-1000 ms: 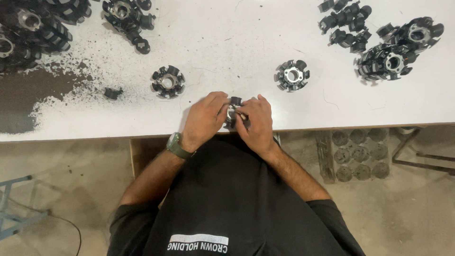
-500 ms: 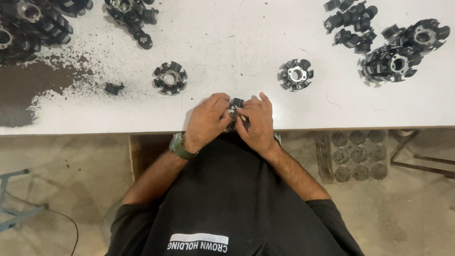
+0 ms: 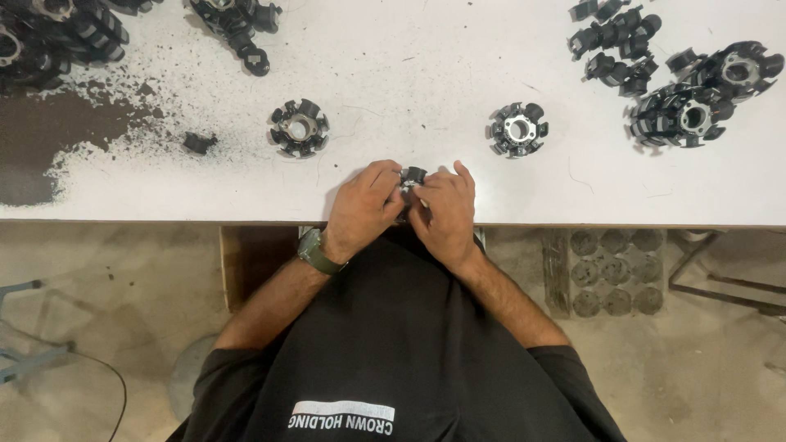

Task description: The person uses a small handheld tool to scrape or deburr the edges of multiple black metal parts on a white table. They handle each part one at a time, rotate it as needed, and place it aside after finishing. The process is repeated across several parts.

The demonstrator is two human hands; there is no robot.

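White table (image 3: 393,74), scattered black parts (image 3: 299,128)

No packages, signs or screens show. The only label is a white rectangular printed patch with white lettering beneath (image 3: 341,415) on the black shirt, at six o'clock.

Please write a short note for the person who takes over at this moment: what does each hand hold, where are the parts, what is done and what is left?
Left hand and right hand: both in a grip on one small black part at the near edge of the white table; most of it is hidden by the fingers.
Done, by the look of them: two black round toothed pieces lie alone on the table, one to the left, one to the right.
Left: piles of similar black parts at far left and far right, and one loose small piece.
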